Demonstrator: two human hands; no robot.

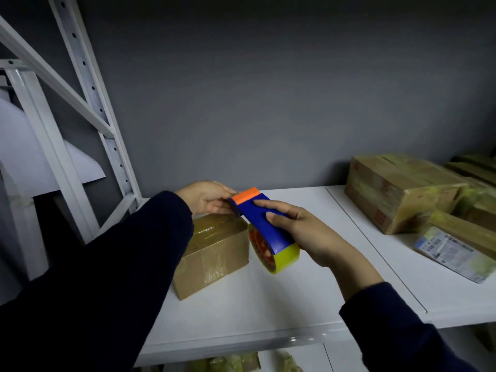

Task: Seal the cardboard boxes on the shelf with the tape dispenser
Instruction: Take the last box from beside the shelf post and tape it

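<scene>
White shelf, right hand gripping tape dispenser, cardboard box

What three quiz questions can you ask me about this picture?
1. True or false: the right hand holds the dispenser.
2. The dispenser's tip is: A orange, B green, C white.
3. Fill in: the box by the dispenser stands on a white ____.

Key: 1 true; 2 A; 3 shelf.
</scene>
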